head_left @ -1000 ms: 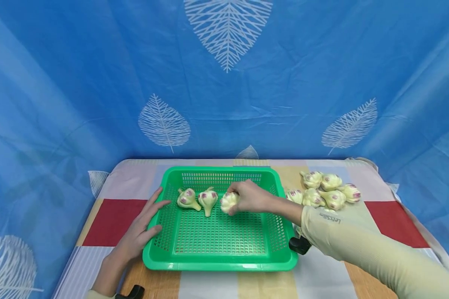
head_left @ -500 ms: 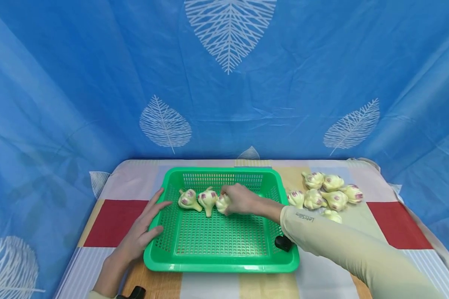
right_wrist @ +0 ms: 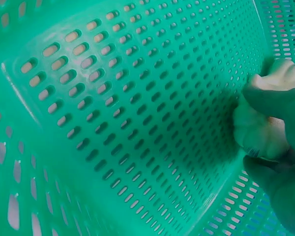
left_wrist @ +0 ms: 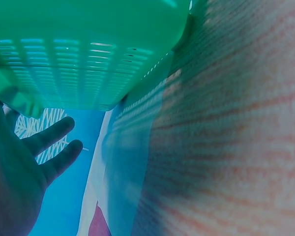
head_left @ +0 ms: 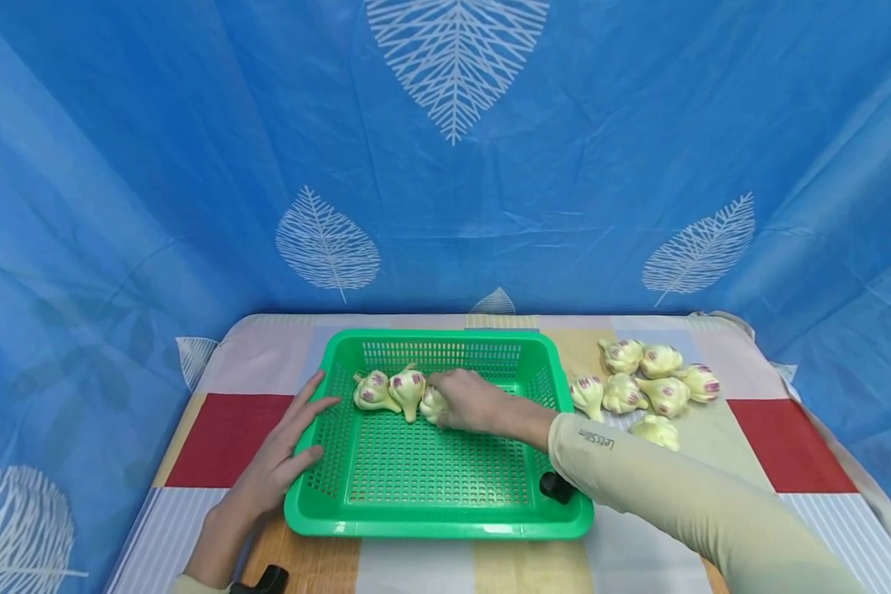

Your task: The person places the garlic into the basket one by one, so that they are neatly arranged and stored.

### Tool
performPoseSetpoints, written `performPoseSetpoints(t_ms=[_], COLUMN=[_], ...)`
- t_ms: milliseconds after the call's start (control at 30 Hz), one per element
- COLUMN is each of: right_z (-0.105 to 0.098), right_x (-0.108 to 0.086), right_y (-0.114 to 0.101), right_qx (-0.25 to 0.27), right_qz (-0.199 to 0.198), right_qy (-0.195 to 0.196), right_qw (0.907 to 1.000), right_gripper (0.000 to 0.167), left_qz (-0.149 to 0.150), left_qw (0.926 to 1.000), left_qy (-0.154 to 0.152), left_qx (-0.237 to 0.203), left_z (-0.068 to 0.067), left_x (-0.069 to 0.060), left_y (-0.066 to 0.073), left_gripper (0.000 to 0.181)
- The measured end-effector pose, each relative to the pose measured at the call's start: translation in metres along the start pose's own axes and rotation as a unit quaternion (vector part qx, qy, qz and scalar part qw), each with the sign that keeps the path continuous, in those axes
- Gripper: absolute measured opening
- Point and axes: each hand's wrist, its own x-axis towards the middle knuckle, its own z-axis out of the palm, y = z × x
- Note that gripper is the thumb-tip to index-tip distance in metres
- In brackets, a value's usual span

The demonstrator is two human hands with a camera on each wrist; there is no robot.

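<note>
Inside a green plastic basket [head_left: 438,528], my right hand [head_left: 475,402] holds a garlic bulb [head_left: 432,404] between thumb and fingers, low over the perforated floor. In the right wrist view the thumb and a finger lie on either side of this garlic bulb [right_wrist: 260,128]. To its left, in a row, are a second garlic bulb [head_left: 408,389] with its stem toward me and a third garlic bulb [head_left: 374,391]; the bulbs appear to touch. My left hand [head_left: 273,462] rests at the basket's left rim, fingers spread and fairly straight.
Several garlic bulbs [head_left: 653,384] lie loose on the patchwork tablecloth [head_left: 783,445] to the right of the basket. A blue curtain [head_left: 445,231] with white leaf prints hangs behind and beside the table.
My right hand has moved left with its garlic bulb, up against the middle bulb, which has shifted slightly left toward the leftmost one. The left hand stays at the rim.
</note>
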Motion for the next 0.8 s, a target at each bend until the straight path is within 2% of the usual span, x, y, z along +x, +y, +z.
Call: performPoseSetpoints(t_ms=[267,433,600,800], right_z=[-0.009,-0.02,-0.028,-0.041], right_x=[-0.005,-0.013,-0.024,-0.044], right_y=[-0.001,-0.008,-0.012,-0.007], right_qx=[-0.011,-0.036,-0.051,-0.094], right_qz=[0.023,0.019,-0.005,-0.068], right_qy=[-0.021,-0.011,0.001,0.033], right_qw=[0.9995,0.9991,0.9987,0.9927], right_gripper=[0.088,0.078,0.072,0.068], left_qz=[0.001,0.0,0.001,0.001], left_qw=[1.0,0.9999,0.9997,0.9996], left_qy=[0.002,0.003,0.012,0.013], left_qx=[0.007,0.01,0.02,0.026], left_z=[0.002,0.003,0.003,0.006], left_x=[-0.001,-0.001,-0.002,-0.004], left_y=[-0.001,-0.002,-0.003,-0.006], left_gripper=[0.06,0.06,0.062,0.064])
